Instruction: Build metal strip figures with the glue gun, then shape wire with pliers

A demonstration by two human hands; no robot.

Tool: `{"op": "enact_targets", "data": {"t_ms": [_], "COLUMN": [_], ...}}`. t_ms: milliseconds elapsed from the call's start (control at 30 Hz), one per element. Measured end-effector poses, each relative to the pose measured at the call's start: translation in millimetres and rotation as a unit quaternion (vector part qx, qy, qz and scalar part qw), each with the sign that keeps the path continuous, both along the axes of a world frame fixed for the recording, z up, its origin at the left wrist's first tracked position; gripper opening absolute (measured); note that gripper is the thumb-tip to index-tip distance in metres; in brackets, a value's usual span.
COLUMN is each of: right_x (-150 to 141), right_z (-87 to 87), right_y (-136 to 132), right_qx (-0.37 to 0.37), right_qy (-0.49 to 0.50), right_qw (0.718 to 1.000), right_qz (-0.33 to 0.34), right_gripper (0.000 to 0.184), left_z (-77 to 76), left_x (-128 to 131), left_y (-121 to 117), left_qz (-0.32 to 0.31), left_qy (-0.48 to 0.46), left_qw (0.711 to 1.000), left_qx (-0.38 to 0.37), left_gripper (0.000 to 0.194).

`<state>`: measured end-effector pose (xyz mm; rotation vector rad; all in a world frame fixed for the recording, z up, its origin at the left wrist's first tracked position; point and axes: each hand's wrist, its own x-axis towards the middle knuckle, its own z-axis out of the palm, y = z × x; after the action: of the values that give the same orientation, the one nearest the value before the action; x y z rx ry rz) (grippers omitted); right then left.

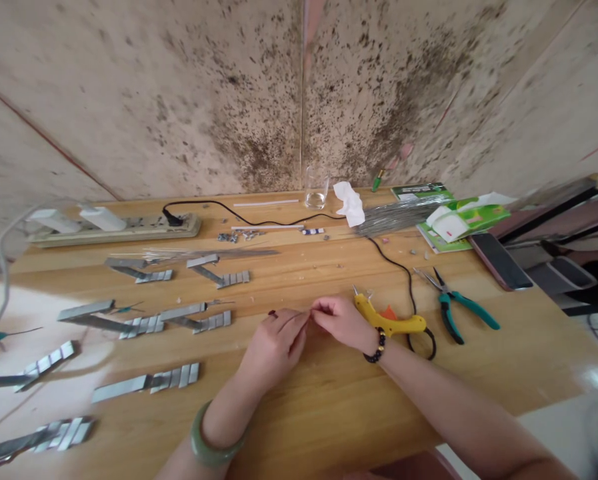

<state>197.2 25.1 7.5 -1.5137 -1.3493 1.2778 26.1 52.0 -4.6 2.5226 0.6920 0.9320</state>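
Note:
My left hand [277, 343], with a green bangle [213, 440] on its wrist, is closed in a pinch near the middle of the wooden table [329, 420]. My right hand [343, 323] meets it fingertip to fingertip, also pinched; a beaded bracelet [377, 347] circles that wrist. Whatever lies between the fingers is too small to make out. Just beyond my right wrist lies a yellow glue gun [403, 325] with an orange trigger [389, 312]. Farther right rest teal-handled pliers [466, 308], their jaws pointing away from me.
Several grey metal clamp-like stands [179, 378] cover the left side. Behind them are thin wires [213, 253], small metal bits [239, 235] and a power strip [129, 230]. A glass [317, 190], tissue [349, 204], wire bundle [399, 215] and phone [501, 261] line the back and right.

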Motion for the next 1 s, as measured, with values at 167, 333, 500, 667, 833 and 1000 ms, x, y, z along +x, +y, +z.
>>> {"op": "enact_targets", "data": {"t_ms": [167,333,500,667,833,1000], "right_x": [1,2,3,4,5,5], "right_z": [0.3,5.3,7.4,5.7,6.2,6.7], "right_y": [-1,-5,-7,-7,-8,-8], "right_qx": [0.048,0.189,0.282,0.3,0.315,0.336], "right_qy": [0.016,-0.069,-0.162,-0.163,-0.162,-0.172], "right_qw": [0.999,0.98,0.946,0.94,0.935,0.926], "right_qz": [0.015,-0.002,0.013,0.017,0.025,0.019], "right_gripper": [0.017,0.015,0.015,0.017,0.022,0.023], "left_z": [4.1,8.8,6.9,7.8,11.6,8.5], "left_x": [0,2,4,3,2,2], "left_y": [1,3,5,4,4,7], "left_qz": [0.019,0.079,0.075,0.046,0.023,0.038], "left_qy": [-0.052,-0.166,-0.19,-0.209,-0.2,-0.204], "left_qw": [0.991,0.906,0.842,0.804,0.803,0.798], "left_qx": [-0.118,-0.38,-0.5,-0.554,-0.561,-0.566], "left_gripper": [0.023,0.021,0.025,0.023,0.022,0.021]}}
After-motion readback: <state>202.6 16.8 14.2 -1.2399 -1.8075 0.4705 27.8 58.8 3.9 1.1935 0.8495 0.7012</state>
